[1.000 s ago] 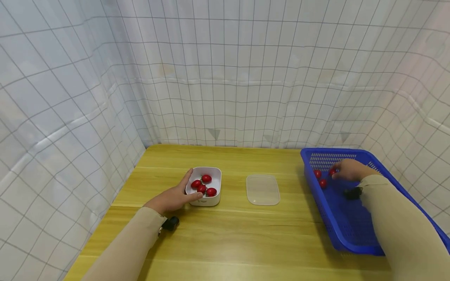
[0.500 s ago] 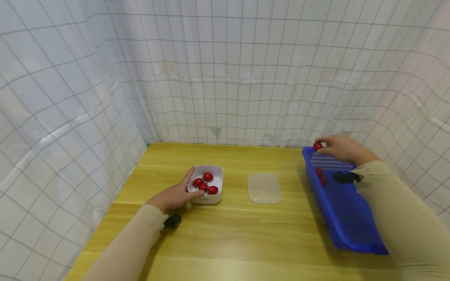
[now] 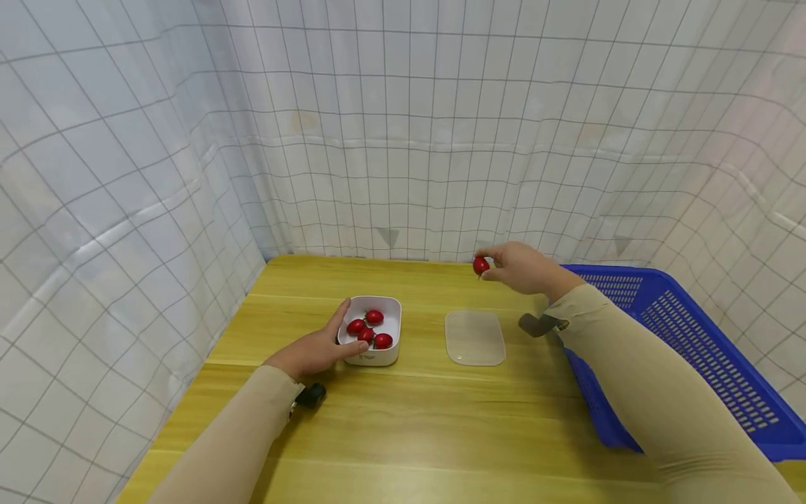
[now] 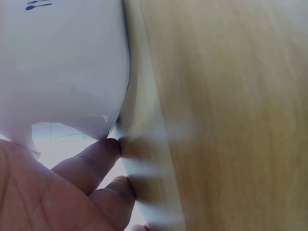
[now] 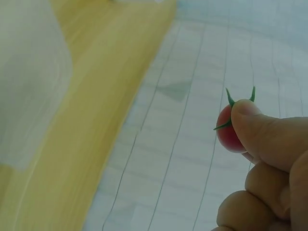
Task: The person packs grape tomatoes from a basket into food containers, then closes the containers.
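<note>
The head view looks forward and down from above at the whole table (image 3: 403, 413), while the left wrist view sits tight against the white box (image 4: 62, 67) on it and the right wrist view looks past the tomato (image 5: 230, 130) (very close) at the curtain, both sharing that tabletop.

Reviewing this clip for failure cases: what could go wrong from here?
1. The right hand pinches the tomato only at its fingertips, in mid-air above the table; it could slip and roll.
2. The white box already holds four tomatoes, so another might bounce out.
</note>
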`<state>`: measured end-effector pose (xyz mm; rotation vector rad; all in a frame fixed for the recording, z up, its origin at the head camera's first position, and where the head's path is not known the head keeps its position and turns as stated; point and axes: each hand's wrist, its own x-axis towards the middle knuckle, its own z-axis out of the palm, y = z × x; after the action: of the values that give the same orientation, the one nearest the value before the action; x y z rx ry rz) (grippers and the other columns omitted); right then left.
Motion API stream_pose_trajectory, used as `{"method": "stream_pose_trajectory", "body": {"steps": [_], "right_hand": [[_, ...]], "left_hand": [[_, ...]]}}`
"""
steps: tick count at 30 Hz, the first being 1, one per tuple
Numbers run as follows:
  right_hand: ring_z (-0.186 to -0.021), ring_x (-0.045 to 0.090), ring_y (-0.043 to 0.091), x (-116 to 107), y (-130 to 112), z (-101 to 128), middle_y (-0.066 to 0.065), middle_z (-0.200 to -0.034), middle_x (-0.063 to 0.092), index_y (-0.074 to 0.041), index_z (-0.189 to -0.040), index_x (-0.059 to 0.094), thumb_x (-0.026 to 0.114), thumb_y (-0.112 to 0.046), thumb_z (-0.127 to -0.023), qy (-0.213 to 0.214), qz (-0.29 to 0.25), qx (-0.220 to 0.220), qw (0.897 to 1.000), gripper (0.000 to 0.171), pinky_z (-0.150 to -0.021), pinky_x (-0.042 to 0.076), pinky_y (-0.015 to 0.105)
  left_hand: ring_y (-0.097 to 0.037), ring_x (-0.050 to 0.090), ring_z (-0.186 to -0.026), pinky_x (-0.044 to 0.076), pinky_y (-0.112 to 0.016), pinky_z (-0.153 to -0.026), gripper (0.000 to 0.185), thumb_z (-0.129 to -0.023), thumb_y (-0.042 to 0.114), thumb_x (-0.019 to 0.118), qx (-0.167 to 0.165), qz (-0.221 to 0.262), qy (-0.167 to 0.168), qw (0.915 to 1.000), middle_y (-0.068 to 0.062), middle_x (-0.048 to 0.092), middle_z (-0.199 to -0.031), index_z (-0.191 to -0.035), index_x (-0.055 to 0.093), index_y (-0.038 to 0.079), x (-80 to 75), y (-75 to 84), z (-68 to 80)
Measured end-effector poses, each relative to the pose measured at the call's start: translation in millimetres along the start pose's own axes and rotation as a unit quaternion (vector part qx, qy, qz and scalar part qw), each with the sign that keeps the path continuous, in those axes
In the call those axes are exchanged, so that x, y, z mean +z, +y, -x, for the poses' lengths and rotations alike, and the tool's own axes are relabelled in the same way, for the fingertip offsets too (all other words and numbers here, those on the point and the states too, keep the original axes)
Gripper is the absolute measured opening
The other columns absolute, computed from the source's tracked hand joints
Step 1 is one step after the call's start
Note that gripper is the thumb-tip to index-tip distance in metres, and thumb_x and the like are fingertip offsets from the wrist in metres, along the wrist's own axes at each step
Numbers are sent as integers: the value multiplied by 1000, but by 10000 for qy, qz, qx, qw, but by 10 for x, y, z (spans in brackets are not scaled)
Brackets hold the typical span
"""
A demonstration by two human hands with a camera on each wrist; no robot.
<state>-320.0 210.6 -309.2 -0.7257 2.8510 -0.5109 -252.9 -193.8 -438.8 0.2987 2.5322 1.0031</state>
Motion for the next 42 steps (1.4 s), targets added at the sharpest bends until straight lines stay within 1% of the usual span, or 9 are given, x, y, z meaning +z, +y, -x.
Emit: {"method": "stream_pose_trajectory", "body": {"steps": [8, 16, 19, 21, 24, 26, 32, 39, 42], "right_hand": [[-55, 36, 11, 241, -440, -246, -6, -59, 41, -9, -153, 56, 66, -25, -105, -111, -40, -299, 9995, 52, -58, 32, 28], [-59, 41, 11, 502, -763, -474, -2, -67, 54, -8, -155, 53, 66, -27, -106, -380, -259, -551, 9974, 54, -61, 38, 27], [-61, 44, 11, 613, -864, -540, -2, -75, 63, -9, -154, 54, 66, -27, -106, -430, -211, -641, 9968, 53, -64, 41, 27], [-66, 49, 10, 688, -923, -576, -2, -88, 72, -9, -153, 55, 66, -28, -105, -435, -192, -721, 9963, 53, -70, 46, 28], [-74, 55, 11, 788, -999, -619, -1, -99, 78, -7, -151, 57, 67, -27, -105, -419, -189, -878, 9951, 52, -79, 50, 29], [-78, 57, 12, 841, -1040, -639, 1, -98, 79, -7, -150, 59, 68, -27, -104, -389, -167, -975, 9943, 50, -80, 51, 30], [-80, 58, 12, 944, -1126, -678, 2, -96, 78, -7, -148, 60, 69, -25, -104, -426, -248, -1084, 9929, 49, -79, 49, 29], [-66, 49, 12, 1001, -1157, -702, 13, -94, 79, -3, -149, 59, 66, -24, -106, -517, -441, -1215, 9903, 48, -70, 44, 28], [-69, 52, 10, 1008, -1172, -705, 11, -99, 80, -4, -149, 58, 65, -24, -106, -535, -444, -1213, 9902, 48, -74, 47, 28]], "left_hand": [[-49, 37, -152, 33, -65, -122, 114, -95, 69, 63, 22, -42, 14, 10000, -25, 19, -174, -169, -14, 30, 2, 0, 4], [-49, 37, -152, 32, -66, -122, 115, -95, 70, 63, 5, -16, 28, 10000, -25, 20, -174, -169, -14, 29, 10, -24, -17], [-48, 37, -152, 31, -66, -123, 116, -94, 70, 64, -25, 47, 6, 10000, -25, 21, -173, -169, -14, 28, 12, -32, -26], [-48, 38, -152, 32, -66, -122, 116, -94, 69, 64, -32, 99, -7, 9999, -26, 22, -173, -169, -14, 28, 12, -32, -27], [-48, 40, -151, 33, -67, -122, 116, -95, 69, 64, -14, 92, -4, 10000, -26, 24, -172, -169, -14, 27, 9, -28, -28], [-48, 41, -150, 33, -66, -121, 115, -95, 69, 63, 12, 58, 2, 10000, -26, 25, -172, -169, -14, 27, 8, -22, -26], [-48, 41, -150, 34, -67, -121, 115, -95, 69, 63, 39, 43, -26, 10000, -27, 25, -171, -169, -15, 29, 4, -16, -11], [-48, 39, -152, 33, -67, -121, 114, -96, 68, 64, 36, 132, -52, 9999, -26, 23, -172, -169, -16, 31, 4, -17, -7], [-49, 38, -152, 33, -68, -121, 115, -95, 68, 64, 31, 157, -56, 9999, -26, 22, -173, -169, -16, 30, 4, -20, -12]]}}
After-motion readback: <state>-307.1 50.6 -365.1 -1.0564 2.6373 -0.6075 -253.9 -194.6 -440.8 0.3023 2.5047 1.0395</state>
